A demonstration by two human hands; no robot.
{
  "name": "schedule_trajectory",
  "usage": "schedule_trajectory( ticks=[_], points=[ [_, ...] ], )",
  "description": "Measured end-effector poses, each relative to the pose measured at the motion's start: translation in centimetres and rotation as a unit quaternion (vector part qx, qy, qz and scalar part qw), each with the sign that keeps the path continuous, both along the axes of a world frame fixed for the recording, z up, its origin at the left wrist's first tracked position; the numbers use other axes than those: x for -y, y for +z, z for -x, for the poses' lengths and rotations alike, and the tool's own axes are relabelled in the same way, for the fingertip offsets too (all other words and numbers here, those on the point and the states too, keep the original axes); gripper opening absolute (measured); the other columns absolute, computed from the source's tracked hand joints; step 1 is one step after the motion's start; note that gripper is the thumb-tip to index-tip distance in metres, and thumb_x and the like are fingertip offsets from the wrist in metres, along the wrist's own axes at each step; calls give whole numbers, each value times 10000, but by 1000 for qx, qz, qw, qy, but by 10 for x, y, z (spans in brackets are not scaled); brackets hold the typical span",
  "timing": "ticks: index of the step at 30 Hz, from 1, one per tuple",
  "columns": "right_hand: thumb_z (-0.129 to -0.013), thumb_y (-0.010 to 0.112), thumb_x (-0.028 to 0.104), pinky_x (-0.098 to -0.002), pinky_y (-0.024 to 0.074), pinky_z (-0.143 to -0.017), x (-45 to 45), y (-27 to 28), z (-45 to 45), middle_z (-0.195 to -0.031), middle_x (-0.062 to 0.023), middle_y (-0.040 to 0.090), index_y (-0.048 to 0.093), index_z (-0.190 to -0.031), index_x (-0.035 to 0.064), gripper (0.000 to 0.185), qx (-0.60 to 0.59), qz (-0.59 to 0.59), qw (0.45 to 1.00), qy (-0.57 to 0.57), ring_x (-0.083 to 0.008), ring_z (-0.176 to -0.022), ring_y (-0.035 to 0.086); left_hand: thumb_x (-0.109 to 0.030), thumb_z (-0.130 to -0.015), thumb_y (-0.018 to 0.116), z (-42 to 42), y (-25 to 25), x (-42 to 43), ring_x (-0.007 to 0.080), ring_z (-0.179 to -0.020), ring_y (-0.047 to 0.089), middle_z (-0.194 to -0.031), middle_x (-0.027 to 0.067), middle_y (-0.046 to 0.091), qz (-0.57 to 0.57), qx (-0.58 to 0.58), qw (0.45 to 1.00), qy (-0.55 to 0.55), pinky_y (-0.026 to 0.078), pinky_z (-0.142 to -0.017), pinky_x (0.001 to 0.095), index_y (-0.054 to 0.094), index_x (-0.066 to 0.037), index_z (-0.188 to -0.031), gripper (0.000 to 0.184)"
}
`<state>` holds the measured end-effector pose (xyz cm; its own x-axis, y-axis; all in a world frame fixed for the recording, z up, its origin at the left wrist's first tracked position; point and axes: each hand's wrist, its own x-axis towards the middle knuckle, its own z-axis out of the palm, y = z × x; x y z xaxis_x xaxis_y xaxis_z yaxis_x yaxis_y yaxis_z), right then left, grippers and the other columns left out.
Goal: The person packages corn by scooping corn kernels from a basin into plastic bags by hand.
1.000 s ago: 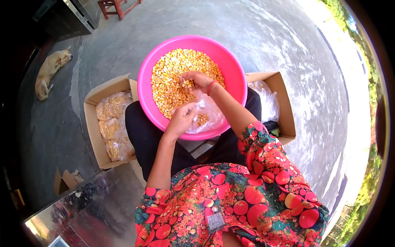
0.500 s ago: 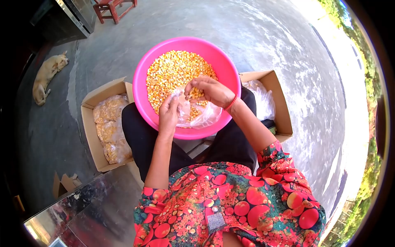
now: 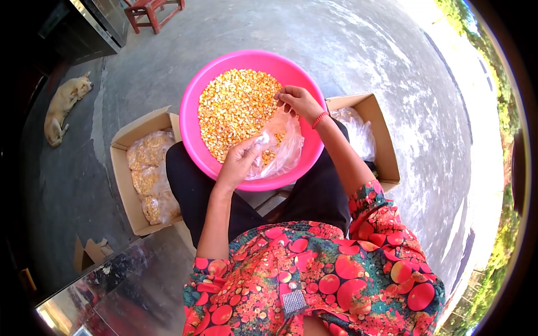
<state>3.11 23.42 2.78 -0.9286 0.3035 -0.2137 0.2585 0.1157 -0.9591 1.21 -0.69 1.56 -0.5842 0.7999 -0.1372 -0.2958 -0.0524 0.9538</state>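
Observation:
A pink basin [image 3: 191, 101] rests on my lap, with loose yellow corn kernels [image 3: 238, 103] across its floor. A clear plastic bag [image 3: 288, 145] hangs over the basin's near right side, with some kernels showing in or through its lower part. My left hand [image 3: 240, 162] is closed on one side of the bag at the basin's near edge. Up at the right rim, my right hand [image 3: 300, 105] pinches the bag's top edge, so the film stretches between both hands.
To the left, a cardboard box [image 3: 124, 193] contains several bags of corn [image 3: 147, 179]. Another cardboard box [image 3: 384, 140] on the right holds clear plastic bags [image 3: 356, 134]. A dog [image 3: 64, 106] lies on the concrete floor, near a red stool [image 3: 150, 12]. A shiny dark surface [image 3: 129, 285] is at lower left.
My right hand, which held corn kernels over the bag, has moved up and right and now pinches the bag's edge. The bag is pulled wider; my left hand has shifted slightly.

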Motion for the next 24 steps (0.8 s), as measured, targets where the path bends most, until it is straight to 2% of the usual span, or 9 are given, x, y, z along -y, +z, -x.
schedule_trajectory(
  ticks=[5, 8, 9, 13, 15, 16, 18, 19, 24],
  points=[
    [-794, 517, 264, -334, 500, -623, -7, -59, 22, -819, -143, 622, 612, -933, 43, 278, 176, -264, 946, 60, -235, -729, 615, -113, -874, 492, 5, -12, 0, 77, -808, 521, -884, 21, 570, 28, -104, 992, -63, 426, -722, 223, 561, 24, -1066, 245],
    [-786, 491, 345, -377, 476, -730, 8, -90, 45, -894, -184, 617, 611, -950, 35, 370, 141, -340, 927, 74, -307, -810, 606, -92, -864, 501, 3, -5, 0, 87, -834, 538, -921, 36, 591, 37, -155, 984, -81, 440, -740, 234, 561, 29, -1067, 244],
    [-785, 461, 422, -401, 437, -804, 20, -82, 51, -949, -212, 598, 608, -954, 27, 454, 149, -332, 928, 75, -345, -891, 578, -96, -865, 500, 3, -1, -1, 83, -822, 536, -902, 34, 588, 35, -140, 985, -92, 440, -732, 232, 563, 25, -1065, 242],
    [-782, 509, 390, -373, 464, -742, 54, -81, 69, -893, -184, 619, 604, -932, 1, 427, 136, -291, 940, 115, -289, -821, 601, -105, -870, 494, 4, 0, -2, 66, -803, 527, -902, 31, 587, 35, -151, 980, -127, 440, -712, 224, 568, 21, -1057, 238],
    [-783, 554, 332, -324, 478, -654, 57, -85, 74, -810, -122, 612, 612, -907, 14, 346, 150, -104, 973, 143, -194, -716, 583, -106, -871, 492, 2, 4, -2, 65, -799, 526, -899, 26, 585, 32, -129, 984, -120, 440, -703, 224, 569, 25, -1051, 235],
    [-783, 554, 332, -324, 478, -654, 62, -69, 71, -810, -122, 612, 612, -907, 14, 346, 149, -105, 972, 145, -194, -716, 583, -107, -872, 491, 1, 6, -1, 64, -795, 524, -896, 20, 583, 29, -107, 987, -113, 440, -694, 223, 570, 28, -1045, 233],
    [-793, 565, 252, -251, 463, -585, 68, -39, 62, -764, -51, 571, 611, -889, 51, 227, 159, 244, 956, 39, -114, -658, 523, -110, -872, 491, 2, 1, -1, 66, -790, 524, -879, 16, 583, 36, -105, 990, -91, 440, -690, 227, 567, 29, -1049, 238],
    [-831, 515, 239, -234, 468, -576, 58, -40, 62, -779, -40, 564, 594, -879, 68, 194, 132, 281, 945, 106, -117, -662, 520, -113, -873, 491, 2, -3, -1, 69, -785, 525, -861, 12, 582, 44, -103, 991, -72, 440, -687, 230, 565, 31, -1052, 242],
    [-896, 418, 227, -221, 492, -616, 38, -17, 56, -829, -48, 563, 555, -889, 58, 217, 49, 358, 926, 111, -112, -698, 538, -129, -883, 483, 1, -4, -3, 23, -717, 489, -860, -18, 566, 40, 4, 999, -13, 412, -634, 174, 544, 14, -1093, 261]
  ],
)
